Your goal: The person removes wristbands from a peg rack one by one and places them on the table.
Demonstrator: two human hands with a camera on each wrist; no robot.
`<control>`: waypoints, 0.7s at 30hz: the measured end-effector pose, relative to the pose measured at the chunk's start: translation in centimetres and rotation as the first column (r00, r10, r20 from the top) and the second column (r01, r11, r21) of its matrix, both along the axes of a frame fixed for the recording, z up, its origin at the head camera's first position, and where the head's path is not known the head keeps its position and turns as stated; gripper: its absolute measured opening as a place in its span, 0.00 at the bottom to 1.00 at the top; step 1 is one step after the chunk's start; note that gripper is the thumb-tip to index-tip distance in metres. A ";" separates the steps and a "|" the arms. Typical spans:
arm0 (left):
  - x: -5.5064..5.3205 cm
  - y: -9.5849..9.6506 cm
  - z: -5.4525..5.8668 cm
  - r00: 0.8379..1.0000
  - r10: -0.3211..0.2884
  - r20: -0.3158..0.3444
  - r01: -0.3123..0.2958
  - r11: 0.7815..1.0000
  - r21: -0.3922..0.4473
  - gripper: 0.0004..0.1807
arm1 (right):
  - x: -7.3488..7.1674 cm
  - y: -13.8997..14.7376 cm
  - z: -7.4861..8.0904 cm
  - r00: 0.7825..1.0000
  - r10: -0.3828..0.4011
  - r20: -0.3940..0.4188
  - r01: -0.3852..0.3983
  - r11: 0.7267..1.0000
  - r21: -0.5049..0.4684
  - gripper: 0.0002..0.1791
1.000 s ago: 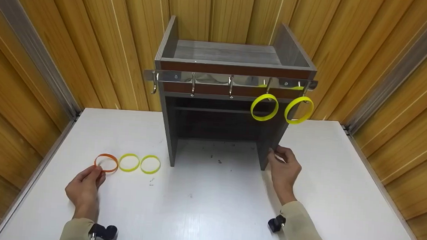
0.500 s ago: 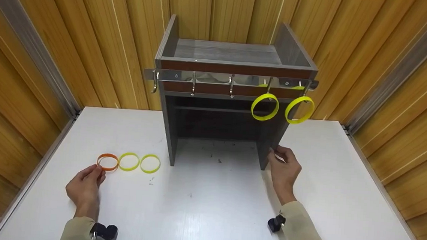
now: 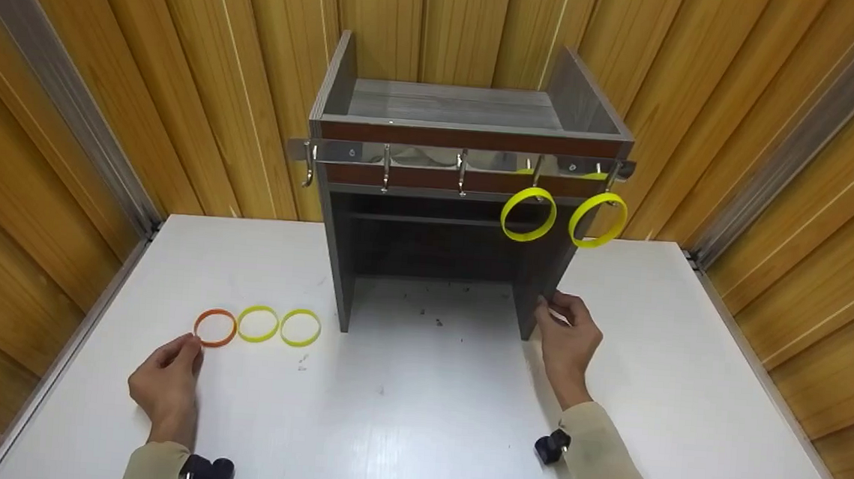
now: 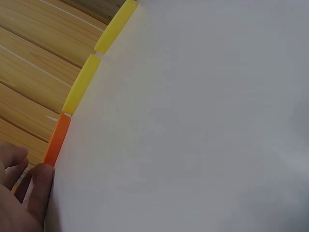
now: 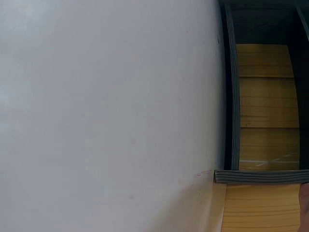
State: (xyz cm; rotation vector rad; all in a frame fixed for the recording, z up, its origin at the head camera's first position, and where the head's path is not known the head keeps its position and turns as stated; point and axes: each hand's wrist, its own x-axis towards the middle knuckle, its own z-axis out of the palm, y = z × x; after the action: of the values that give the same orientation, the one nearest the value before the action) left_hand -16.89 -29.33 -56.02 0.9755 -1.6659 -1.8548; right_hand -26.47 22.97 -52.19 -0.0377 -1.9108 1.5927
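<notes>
In the head view, my left hand (image 3: 167, 383) pinches the near-left edge of an orange ring (image 3: 215, 345) lying on the white tabletop. The left wrist view shows the orange ring (image 4: 57, 140) flat, its end right at the fingertips. Two yellow rings, a middle one (image 3: 257, 340) and a right one (image 3: 300, 344), continue the row. My right hand (image 3: 569, 339) grips the lower right side panel of a grey wooden shelf (image 3: 594, 105); in the right wrist view only a sliver of this hand shows at the edge.
Across the shelf front runs a metal hook rail (image 3: 425, 157) with several hooks. Two more yellow rings, a left one (image 3: 504, 226) and a right one (image 3: 573, 231), hang from its two rightmost hooks. Wood-patterned walls (image 3: 457, 24) surround the white table (image 3: 398, 433).
The orange ring has shifted slightly right, close against the middle yellow ring. My left hand has drawn back a little toward the near side. My right hand keeps its place on the shelf.
</notes>
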 end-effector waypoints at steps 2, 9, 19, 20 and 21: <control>0.2 0.3 0.4 1.000 -0.008 0.005 0.008 1.000 -0.008 0.19 | 0.0 0.0 0.0 1.000 0.003 -0.019 -0.003 1.000 0.002 0.07; 0.0 2.2 2.4 0.996 -0.055 -0.071 0.048 0.995 -0.086 0.20 | 0.1 -0.1 -0.1 1.000 -0.012 -0.005 0.012 1.000 0.015 0.07; -0.8 7.1 6.1 0.952 -0.172 -0.252 0.130 0.976 -0.174 0.17 | 0.1 -0.1 0.0 0.999 -0.014 0.031 0.014 1.000 0.009 0.07; -0.9 7.6 6.5 0.946 -0.184 -0.266 0.139 0.974 -0.178 0.17 | 0.1 -0.1 0.0 0.999 -0.014 0.034 0.014 1.000 0.007 0.07; -0.9 8.1 6.8 0.940 -0.198 -0.277 0.148 0.970 -0.191 0.17 | 0.0 -0.1 0.0 0.999 -0.015 0.034 0.014 1.000 0.004 0.07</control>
State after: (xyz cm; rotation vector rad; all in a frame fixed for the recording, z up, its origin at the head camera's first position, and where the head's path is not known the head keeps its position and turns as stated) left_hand -17.76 -21.21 -49.22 0.4674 -1.7313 -1.8286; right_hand -26.42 22.87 -52.15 -0.0773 -1.9355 1.5881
